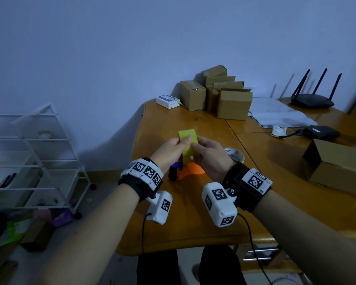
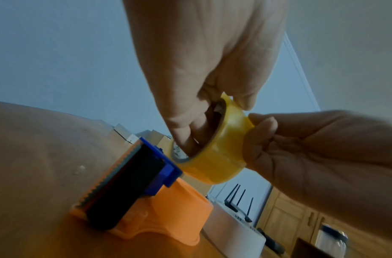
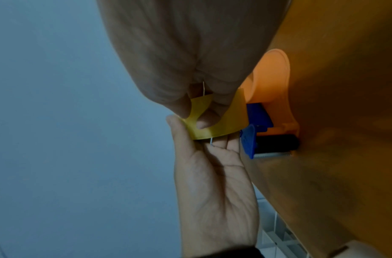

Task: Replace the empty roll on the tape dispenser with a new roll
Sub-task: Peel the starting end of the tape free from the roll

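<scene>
Both hands hold a new yellow tape roll upright above the table, just over the dispenser. My left hand has fingers hooked inside the roll's core and its thumb on the outer face. My right hand pinches the roll's outer band from the other side. The orange dispenser lies on the table under the hands, its blue part, black roller and toothed blade showing and its round hub bare. A white, printed empty roll lies on the table beside my right wrist.
Several cardboard boxes stand at the back of the wooden table, with papers, a black router and a black device to the right. An open carton sits at the right edge. A white wire rack stands on the floor to the left.
</scene>
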